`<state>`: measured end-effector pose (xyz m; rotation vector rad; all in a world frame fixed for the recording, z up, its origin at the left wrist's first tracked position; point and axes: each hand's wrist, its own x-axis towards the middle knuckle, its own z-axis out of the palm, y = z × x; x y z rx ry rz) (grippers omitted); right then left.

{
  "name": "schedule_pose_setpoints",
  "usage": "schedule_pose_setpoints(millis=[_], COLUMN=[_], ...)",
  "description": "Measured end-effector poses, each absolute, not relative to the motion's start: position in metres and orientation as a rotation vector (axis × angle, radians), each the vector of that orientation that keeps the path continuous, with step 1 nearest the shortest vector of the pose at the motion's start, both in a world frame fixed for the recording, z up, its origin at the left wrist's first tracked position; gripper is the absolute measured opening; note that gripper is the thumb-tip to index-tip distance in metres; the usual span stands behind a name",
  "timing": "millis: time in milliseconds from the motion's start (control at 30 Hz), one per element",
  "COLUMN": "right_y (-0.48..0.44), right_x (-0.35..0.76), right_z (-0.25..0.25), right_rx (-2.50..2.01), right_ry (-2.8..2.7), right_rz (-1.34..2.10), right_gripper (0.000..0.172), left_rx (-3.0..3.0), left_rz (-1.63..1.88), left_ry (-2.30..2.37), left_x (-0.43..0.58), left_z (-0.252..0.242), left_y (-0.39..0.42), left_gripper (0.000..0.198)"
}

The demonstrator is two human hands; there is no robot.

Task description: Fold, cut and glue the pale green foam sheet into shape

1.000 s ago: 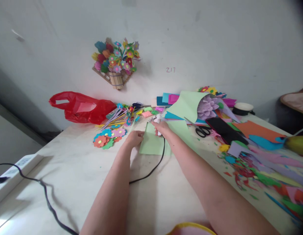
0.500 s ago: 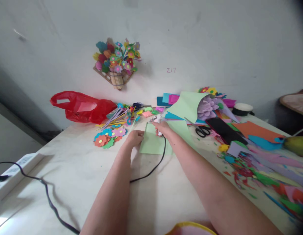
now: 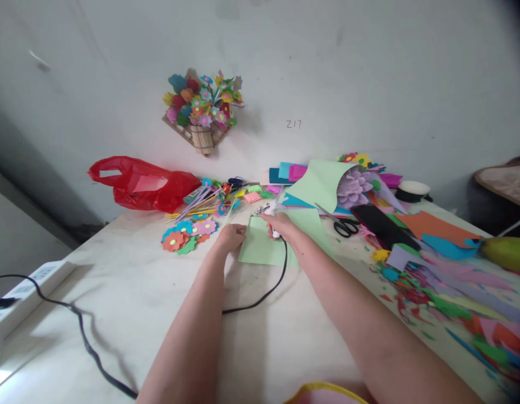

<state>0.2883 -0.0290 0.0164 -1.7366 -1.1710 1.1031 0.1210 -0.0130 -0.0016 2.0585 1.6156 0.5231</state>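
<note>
My right hand [image 3: 280, 224] is wrapped round a white patterned glue gun [image 3: 274, 212], whose black cord trails down from its handle toward my left forearm. The gun is over the upper part of a light green sheet [image 3: 260, 247] lying flat on the table. My left hand [image 3: 232, 237] is closed at the sheet's left edge, its fingertips pinching that edge, though the thumb is partly hidden. Just beyond the gun's nozzle lie small packets of coloured clay [image 3: 253, 197]. Left of my left hand sit foam flowers [image 3: 175, 241] in several colours.
Black-handled scissors [image 3: 346, 226], a dark phone [image 3: 375, 226] and foam scraps [image 3: 415, 292] spread along the right. A green paper cone [image 3: 321, 179] holds a purple flower. A red plastic bag [image 3: 142, 185] lies back left, a power strip [image 3: 30, 289] at the left edge.
The glue gun and my right hand have shifted very slightly, and the cord's bend has moved a little to the right. My left hand stays at the sheet's edge.
</note>
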Motion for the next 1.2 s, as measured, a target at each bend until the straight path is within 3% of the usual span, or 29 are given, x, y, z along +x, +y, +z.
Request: schedule_pose_setpoints(millis=[767, 1200], right_y=[-0.032, -0.025], right_x=[0.288, 0.286], right_z=[0.013, 0.016], right_rx=[-1.656, -1.735], right_ry=[-1.119, -1.120], right_rz=[1.142, 1.117], right_gripper=[0.033, 0.041], left_rx=[2.038, 2.035], left_rz=[0.564, 0.568], left_ry=[1.634, 1.658], left_x=[0.120, 0.120], left_z=[-0.009, -0.006], left_y=[-0.008, -0.011], left_gripper=[0.043, 0.044])
